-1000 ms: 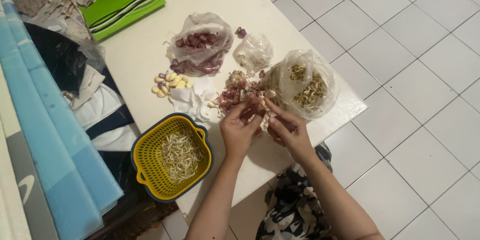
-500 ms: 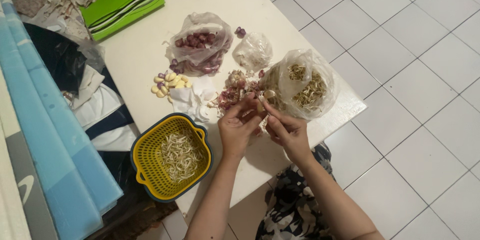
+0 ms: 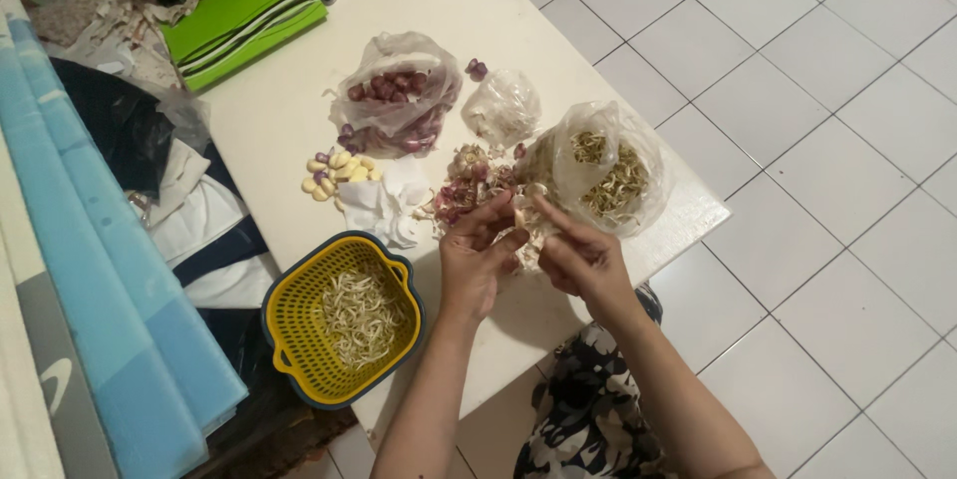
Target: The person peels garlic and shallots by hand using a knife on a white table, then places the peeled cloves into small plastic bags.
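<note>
Left hand (image 3: 477,262): seen above the near edge of the tabletop (image 3: 269,110), fingers curled together and pinched on a small pale piece; whether it is a garlic clove or only skin cannot be told
Right hand (image 3: 581,255): held just beside the left hand, at its 3 o'clock, fingertips closed on the same pale piece
Pale piece (image 3: 525,223): gripped between both hands, directly in front of the peel pile
Peel pile (image 3: 469,185): papery purple and white skins heaped at 12 o'clock from the hands
Sprout bag (image 3: 610,168): clear plastic, open, filled with bean sprouts, placed at 1 o'clock from the hands and touching the peel pile
Shallot bag (image 3: 399,95): clear plastic with red shallots, set at 11 o'clock, well apart from the hands
Small knotted bag (image 3: 501,105): placed between the two larger bags
Peeled cloves (image 3: 337,172): a pale yellow cluster at 10 o'clock
Yellow basket (image 3: 299,324): blue-rimmed, holding sprouts, positioned at 8 o'clock by the tabletop edge
Green folder (image 3: 239,20): laid at the far corner
</note>
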